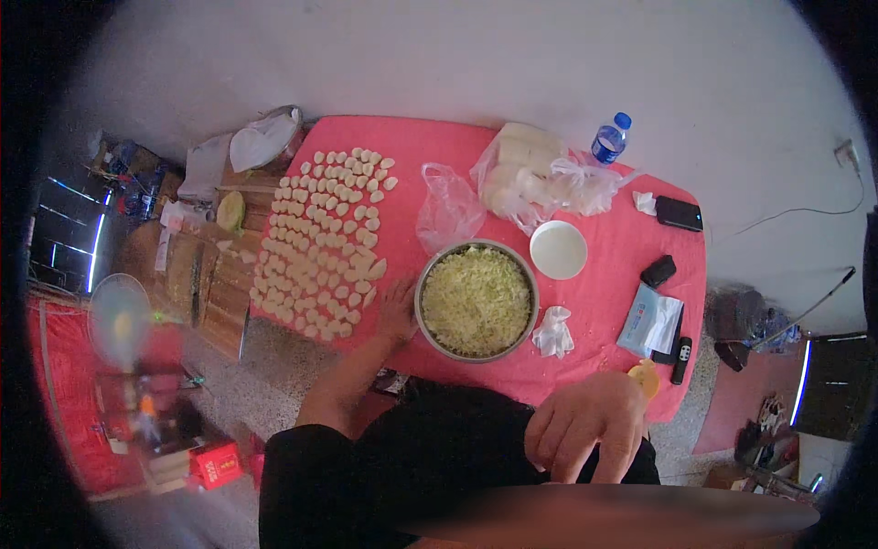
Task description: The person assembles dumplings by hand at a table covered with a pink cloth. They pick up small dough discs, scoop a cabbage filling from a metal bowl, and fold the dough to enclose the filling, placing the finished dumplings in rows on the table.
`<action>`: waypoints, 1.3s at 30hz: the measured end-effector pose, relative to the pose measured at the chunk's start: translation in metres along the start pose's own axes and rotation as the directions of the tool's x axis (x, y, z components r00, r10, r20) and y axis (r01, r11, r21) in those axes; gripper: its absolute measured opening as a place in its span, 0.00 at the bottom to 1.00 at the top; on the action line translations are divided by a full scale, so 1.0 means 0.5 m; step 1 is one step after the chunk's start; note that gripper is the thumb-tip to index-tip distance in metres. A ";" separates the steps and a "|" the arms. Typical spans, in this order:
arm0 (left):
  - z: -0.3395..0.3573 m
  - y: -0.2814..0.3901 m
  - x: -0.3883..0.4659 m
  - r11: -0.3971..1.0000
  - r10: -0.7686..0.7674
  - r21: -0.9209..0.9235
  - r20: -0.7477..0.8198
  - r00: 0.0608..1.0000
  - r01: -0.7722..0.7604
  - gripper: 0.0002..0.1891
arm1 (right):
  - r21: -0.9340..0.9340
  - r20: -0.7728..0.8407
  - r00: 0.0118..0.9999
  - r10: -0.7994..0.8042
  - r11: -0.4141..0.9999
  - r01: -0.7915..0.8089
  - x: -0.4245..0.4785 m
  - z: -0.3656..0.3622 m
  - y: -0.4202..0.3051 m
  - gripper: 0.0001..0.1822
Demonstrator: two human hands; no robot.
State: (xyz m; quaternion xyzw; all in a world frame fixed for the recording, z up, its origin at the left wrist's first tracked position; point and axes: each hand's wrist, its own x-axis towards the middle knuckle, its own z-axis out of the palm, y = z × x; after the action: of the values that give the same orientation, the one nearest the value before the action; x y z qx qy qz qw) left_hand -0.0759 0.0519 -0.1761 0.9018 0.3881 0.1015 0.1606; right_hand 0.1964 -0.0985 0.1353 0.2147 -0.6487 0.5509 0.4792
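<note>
My left hand (398, 312) rests on the red tablecloth, fingers spread, beside a round metal bowl (418, 322) full of shredded pale-green vegetable (477, 302). Raised close to the camera, my right hand (590, 425) has bent fingers pointing down in front of my body; nothing shows in it, but its palm is hidden. Left of the bowl lie many small flat pieces of pale dough (322, 240) in uneven rows. An unfilled clear plastic bag (449, 209) lies behind the bowl. A white bowl (558, 250) and a crumpled tissue (553, 332) are to its right.
Plastic bags with white contents (525, 171) and a blue-capped bottle (610, 138) stand at the back. A black phone (679, 213), a tissue pack (639, 319) and a yellow object (645, 379) lie right. A wooden board (223, 291) with a knife (196, 285) is far left.
</note>
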 end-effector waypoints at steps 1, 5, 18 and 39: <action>0.003 -0.001 0.002 1.000 0.008 -0.015 -0.015 1.000 -0.009 0.35 | 0.005 -0.006 1.000 -0.003 1.000 0.003 -0.002 0.003 0.002 0.18; 0.008 -0.006 0.000 1.000 -0.020 0.005 0.006 1.000 0.020 0.36 | 0.023 0.027 1.000 -0.003 1.000 0.003 -0.003 0.001 0.006 0.17; -0.010 0.011 0.006 1.000 -0.006 0.020 -0.004 1.000 0.006 0.33 | 0.039 0.040 0.999 -0.023 0.999 0.021 -0.004 0.003 0.011 0.17; -0.011 0.013 0.011 1.000 0.010 -0.001 0.019 1.000 -0.010 0.36 | -0.315 -0.945 0.326 0.008 0.239 -0.919 -0.228 -0.323 0.027 0.09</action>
State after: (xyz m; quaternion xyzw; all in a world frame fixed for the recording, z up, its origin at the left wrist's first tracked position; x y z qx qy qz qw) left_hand -0.0695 0.0531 -0.1683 0.9047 0.3819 0.0940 0.1641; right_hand 0.2987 0.0258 0.0201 -0.5865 -0.5519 0.2997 0.5115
